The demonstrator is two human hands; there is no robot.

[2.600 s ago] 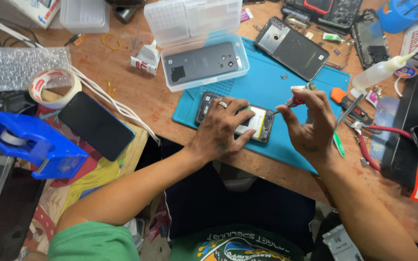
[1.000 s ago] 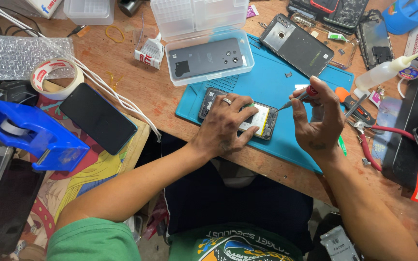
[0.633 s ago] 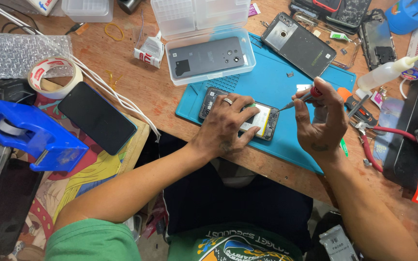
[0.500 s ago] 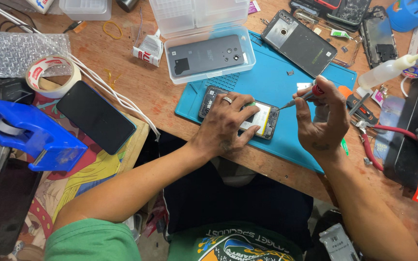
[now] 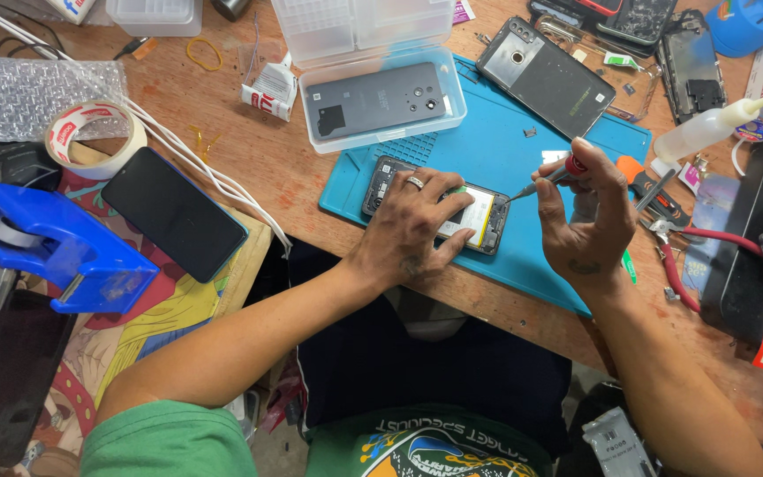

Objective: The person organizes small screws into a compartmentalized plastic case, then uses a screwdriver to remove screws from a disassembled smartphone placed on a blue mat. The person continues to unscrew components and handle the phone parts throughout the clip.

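Two hands, left hand [image 5: 419, 223] flat on opened phone [image 5: 487, 216], right hand [image 5: 586, 221] gripping screwdriver [image 5: 547, 179]

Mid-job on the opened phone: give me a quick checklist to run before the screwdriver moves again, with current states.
1. Opened phone lies flat on the blue mat: ok.
2. Left hand presses on the phone to steady it: ok.
3. Right hand grips the screwdriver: ok.
4. Screwdriver tip sits at the phone's right edge: ok; whether it is seated in a screw: cannot tell.
5. Loose small parts on the mat lie apart from both hands: ok.
6. Glue bottle lies on its side beyond the mat: not ok.
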